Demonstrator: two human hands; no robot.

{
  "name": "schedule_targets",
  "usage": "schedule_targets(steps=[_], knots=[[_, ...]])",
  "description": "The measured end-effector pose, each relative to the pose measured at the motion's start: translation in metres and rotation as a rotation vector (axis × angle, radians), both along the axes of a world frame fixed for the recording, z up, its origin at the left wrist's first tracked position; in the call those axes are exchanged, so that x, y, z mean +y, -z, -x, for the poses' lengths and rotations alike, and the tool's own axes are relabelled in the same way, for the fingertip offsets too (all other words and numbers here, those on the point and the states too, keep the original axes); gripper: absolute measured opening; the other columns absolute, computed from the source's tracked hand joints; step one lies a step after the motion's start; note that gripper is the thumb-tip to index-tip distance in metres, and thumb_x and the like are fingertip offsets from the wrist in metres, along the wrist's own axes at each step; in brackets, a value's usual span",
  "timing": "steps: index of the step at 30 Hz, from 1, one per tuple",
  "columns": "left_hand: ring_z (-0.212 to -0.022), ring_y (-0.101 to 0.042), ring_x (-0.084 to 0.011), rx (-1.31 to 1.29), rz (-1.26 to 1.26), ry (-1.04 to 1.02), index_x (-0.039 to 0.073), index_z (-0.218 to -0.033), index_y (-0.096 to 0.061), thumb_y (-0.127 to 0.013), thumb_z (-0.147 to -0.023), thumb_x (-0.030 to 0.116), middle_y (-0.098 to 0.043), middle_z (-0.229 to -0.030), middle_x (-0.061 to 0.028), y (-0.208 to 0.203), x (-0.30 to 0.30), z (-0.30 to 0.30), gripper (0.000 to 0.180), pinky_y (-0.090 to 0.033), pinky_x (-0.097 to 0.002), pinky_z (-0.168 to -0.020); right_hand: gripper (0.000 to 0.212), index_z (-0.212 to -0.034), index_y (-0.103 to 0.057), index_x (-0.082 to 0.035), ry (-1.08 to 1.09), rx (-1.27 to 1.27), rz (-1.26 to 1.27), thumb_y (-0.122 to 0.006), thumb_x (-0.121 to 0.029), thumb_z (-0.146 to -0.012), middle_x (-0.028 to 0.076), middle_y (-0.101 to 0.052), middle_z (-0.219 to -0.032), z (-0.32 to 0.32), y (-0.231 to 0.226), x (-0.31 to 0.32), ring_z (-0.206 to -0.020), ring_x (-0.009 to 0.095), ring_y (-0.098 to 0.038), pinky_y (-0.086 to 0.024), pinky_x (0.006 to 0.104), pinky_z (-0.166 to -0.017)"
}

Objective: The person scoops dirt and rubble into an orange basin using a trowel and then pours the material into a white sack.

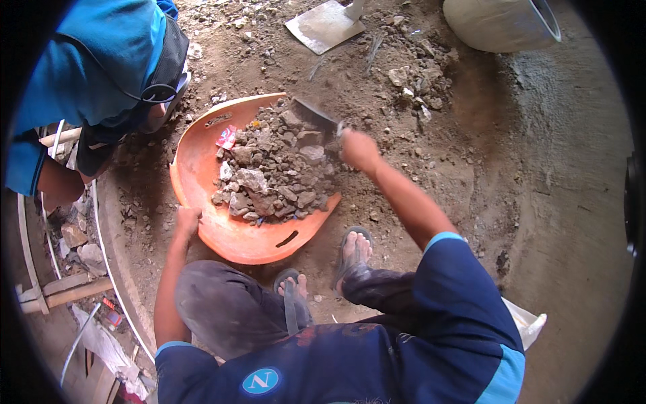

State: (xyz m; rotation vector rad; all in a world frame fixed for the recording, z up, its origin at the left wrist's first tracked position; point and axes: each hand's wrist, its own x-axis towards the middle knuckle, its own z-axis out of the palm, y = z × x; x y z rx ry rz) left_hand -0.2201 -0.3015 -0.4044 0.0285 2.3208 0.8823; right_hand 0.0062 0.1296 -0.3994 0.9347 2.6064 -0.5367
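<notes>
A shallow orange plastic pan (222,239) with slots in its rim sits on the dirt in front of me, tilted open toward the upper right. Broken stones and soil (269,172) fill much of it, with a small red-and-white wrapper (227,137) among them. My left hand (188,221) is closed on the pan's left rim. At the far right edge of the rubble, my right hand (360,149) grips a hand tool with a dark, broad blade (313,114). Its blade reaches over the stones; motion blurs the hand slightly, and the tool's exact kind is unclear.
Another person in a blue shirt (108,54) crouches at the upper left. A shovel blade (325,27) lies at the top, near a pale bucket (498,23) on its side. Loose rubble (420,84) covers ground to the right. Wooden strips (67,291) and debris lie at left.
</notes>
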Motion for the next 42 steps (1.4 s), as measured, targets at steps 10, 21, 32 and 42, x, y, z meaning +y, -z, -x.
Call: schedule_targets(steps=[10, 21, 32, 42], knots=[[-0.049, -0.053, -0.0164, -0.042, -0.065, 0.026, -0.008, -0.058, -0.056, -0.054, -0.062, 0.011, -0.055, -0.054, -0.0071, -0.011, 0.000, -0.002, 0.019, -0.042, -0.0332, -0.046, 0.016, -0.090, -0.056, -0.004, 0.502, 0.225, -0.111, -0.055, -0.013, -0.076, 0.023, -0.065, -0.085, -0.035, -0.006, 0.017, -0.081, 0.040, -0.063, -0.050, 0.0479, -0.072], [-0.048, -0.054, -0.0167, 0.029, -0.014, 0.094, -0.009, -0.058, -0.057, -0.055, -0.063, 0.013, -0.054, -0.051, -0.0100, 0.009, -0.007, 0.005, 0.022, -0.043, -0.0350, -0.047, 0.027, -0.096, -0.058, 0.001, 0.590, 0.003, -0.005, -0.061, -0.015, -0.074, 0.026, -0.064, -0.095, -0.061, 0.020, 0.015, -0.091, 0.040, -0.063, -0.050, 0.0465, -0.081], [-0.052, -0.057, -0.0179, 0.056, 0.127, 0.183, -0.011, -0.062, -0.057, -0.057, -0.062, 0.018, -0.054, -0.051, -0.0158, 0.000, 0.000, 0.006, 0.028, -0.044, -0.0370, -0.050, 0.027, -0.096, -0.057, 0.002, 0.425, 0.045, 0.273, -0.060, -0.012, -0.073, 0.026, -0.064, -0.092, -0.024, 0.018, -0.103, -0.090, 0.041, -0.063, -0.049, 0.0465, -0.081], [-0.056, -0.061, -0.0197, 0.024, 0.125, 0.164, -0.009, -0.063, -0.060, -0.060, -0.063, 0.021, -0.058, -0.055, -0.0177, 0.004, -0.003, 0.009, 0.030, -0.046, -0.0359, -0.054, 0.024, -0.094, -0.052, 0.001, 0.159, 0.082, 0.402, -0.056, -0.009, -0.072, 0.028, -0.063, -0.082, -0.022, -0.019, -0.202, -0.080, 0.044, -0.063, -0.048, 0.0522, -0.074]])
